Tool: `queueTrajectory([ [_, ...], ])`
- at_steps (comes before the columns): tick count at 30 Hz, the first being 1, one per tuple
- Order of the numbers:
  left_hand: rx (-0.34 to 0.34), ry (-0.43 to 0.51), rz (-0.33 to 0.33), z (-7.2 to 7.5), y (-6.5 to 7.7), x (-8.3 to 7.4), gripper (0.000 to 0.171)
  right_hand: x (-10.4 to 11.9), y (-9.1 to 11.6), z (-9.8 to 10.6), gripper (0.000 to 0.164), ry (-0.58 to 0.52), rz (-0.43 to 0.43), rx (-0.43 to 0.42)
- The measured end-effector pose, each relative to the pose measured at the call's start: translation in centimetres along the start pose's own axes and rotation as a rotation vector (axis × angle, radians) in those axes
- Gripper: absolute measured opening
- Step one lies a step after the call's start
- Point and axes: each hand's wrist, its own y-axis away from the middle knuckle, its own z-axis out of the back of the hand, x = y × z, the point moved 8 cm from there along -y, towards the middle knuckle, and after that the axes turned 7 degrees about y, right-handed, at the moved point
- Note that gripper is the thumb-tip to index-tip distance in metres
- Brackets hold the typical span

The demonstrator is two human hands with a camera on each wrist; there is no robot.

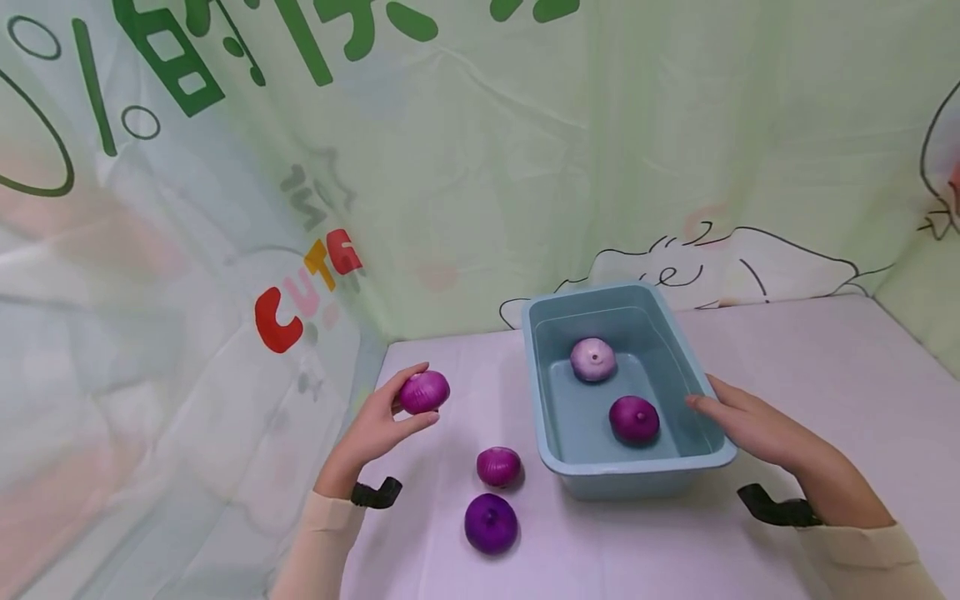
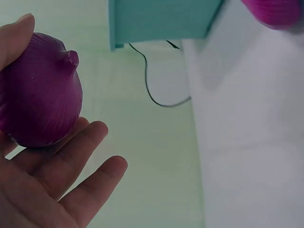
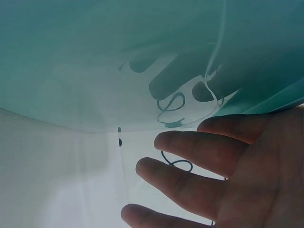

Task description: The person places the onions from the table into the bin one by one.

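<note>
Left of the blue bin (image 1: 630,485), here's the left hand (image 1: 378,429) pinching a purple onion (image 1: 425,392) between thumb and fingers, best held snug, while the right hand (image 1: 761,427), fingers spread alongside, should brace gently.

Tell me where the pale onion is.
Right of centre in the head view, the pale onion lies inside the blue bin, beyond and left of its purple onion.

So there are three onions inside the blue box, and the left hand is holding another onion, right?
Not quite: only two onions are inside the blue box, a pale onion and a darker onion, as the head view shows. The rest is right: the left hand is holding another onion.
</note>
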Motion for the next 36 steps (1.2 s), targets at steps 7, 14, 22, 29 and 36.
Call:
queueTrajectory([
  [7, 0.069, 0.018, -0.071, -1.9, -4.0, -3.4, 0.074, 0.1, 0.1, 0.0, 0.069, -0.005, 0.009, -0.011],
  [14, 0.109, 0.044, -0.150, -3.7, -7.3, -7.6, 0.075, 0.5, 0.2, 0.0, 0.070, -0.023, 0.005, -0.006],
  [22, 0.176, 0.068, -0.208, -6.0, -10.2, -11.3, 0.076, 0.4, 0.3, 0.0, 0.070, -0.023, -0.001, -0.011],
  [29, 0.224, 0.061, -0.263, -8.2, -12.3, -13.9, 0.078, 0.5, 0.3, -0.2, 0.070, -0.033, 0.006, -0.016],
  [36, 0.301, 0.044, -0.292, -11.3, -14.5, -16.5, 0.080, 0.5, 0.3, -0.1, 0.070, -0.041, -0.004, -0.010],
])
